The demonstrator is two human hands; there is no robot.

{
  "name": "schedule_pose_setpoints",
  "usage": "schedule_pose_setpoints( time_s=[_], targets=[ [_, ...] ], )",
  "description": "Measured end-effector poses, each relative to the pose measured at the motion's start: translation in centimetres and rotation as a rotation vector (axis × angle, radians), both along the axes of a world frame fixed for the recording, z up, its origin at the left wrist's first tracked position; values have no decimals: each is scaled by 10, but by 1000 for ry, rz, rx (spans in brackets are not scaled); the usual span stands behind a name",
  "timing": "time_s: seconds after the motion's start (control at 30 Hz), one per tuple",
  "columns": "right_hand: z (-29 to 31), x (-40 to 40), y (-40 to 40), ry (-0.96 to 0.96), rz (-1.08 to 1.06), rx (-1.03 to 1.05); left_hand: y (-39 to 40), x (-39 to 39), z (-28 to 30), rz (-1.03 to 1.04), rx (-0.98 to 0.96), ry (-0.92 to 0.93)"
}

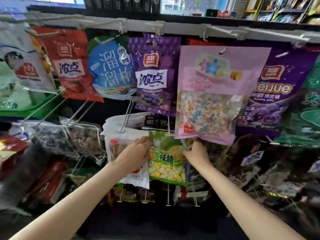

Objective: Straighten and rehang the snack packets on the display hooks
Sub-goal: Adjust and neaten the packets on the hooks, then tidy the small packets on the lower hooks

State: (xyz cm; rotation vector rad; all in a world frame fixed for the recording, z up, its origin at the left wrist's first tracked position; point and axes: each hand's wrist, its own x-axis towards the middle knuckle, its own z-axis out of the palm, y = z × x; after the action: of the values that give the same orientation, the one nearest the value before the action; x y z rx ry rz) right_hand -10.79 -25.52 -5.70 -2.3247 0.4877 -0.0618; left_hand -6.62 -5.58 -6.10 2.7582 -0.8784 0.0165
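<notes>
Shop rack, green packet between gripping hands

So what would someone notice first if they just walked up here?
Probably the pink packet of star-shaped sweets, hanging big in the middle of the top row. Just below it, the left hand and right hand hold the sides of a green packet.

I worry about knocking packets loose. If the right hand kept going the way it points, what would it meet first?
Probably the pink star-candy packet, whose bottom edge hangs just above the right hand; depth is unclear.
</notes>
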Motion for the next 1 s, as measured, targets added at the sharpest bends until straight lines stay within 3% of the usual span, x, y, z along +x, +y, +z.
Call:
schedule_pose_setpoints(
  time_s=[0.07, 0.2, 0.37, 0.53, 0.73, 1.0],
  targets=[
    [3, -2, 2, 51, 60, -115, 1, -1, 4, -7, 23, 25],
    [15, -12, 7, 224, 285, -597, 7, -3, 9, 41, 0, -21],
    [18, -14, 33, 90, 490, -274, 24, 1, 8, 122, 24, -34],
    [19, -7, 71, 85, 671, -189, 41, -1, 19, 106, -224, -12],
    [8, 29, 101, 24, 370, 80, 85, -16, 26, 190, -376, -122],
    [14, 41, 126, -21, 315, -83, 112, -25, 19, 234, -345, -106]
  ],
)
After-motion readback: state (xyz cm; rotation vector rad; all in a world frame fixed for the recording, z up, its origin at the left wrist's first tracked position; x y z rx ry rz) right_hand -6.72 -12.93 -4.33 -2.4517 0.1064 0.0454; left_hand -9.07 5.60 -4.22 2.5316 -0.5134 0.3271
